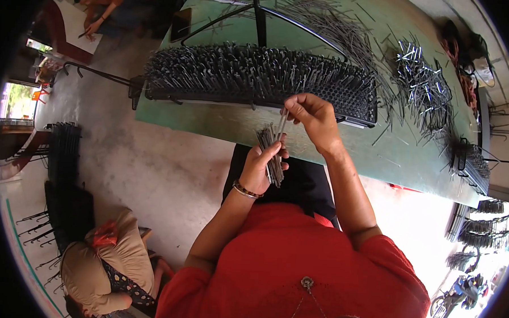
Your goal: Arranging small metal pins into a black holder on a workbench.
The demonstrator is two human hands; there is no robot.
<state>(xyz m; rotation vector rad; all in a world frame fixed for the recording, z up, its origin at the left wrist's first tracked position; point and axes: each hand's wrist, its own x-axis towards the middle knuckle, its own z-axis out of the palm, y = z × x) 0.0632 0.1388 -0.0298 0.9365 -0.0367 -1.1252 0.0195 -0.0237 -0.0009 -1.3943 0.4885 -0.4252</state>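
My left hand [256, 169] is closed around a bundle of thin grey metal rods [273, 170], held just off the table's near edge in front of my lap. Between the thumb and fingers of my right hand [319, 123] is the upper end of a thin metal rod [282, 125], whose lower end reaches down to the bundle. Just beyond both hands stands a long black perforated rack [356, 106] on the green table [210, 122]. Dark rods with bent tops [230, 72] crowd its left and middle parts, while bare holes show toward the right end.
Loose dark rods [334, 26] lie behind the rack, and a pile of shiny rods [425, 84] lies to its right. A black frame [259, 23] rises above the rack. One person [111, 261] sits low at left; another [105, 4] is at far left.
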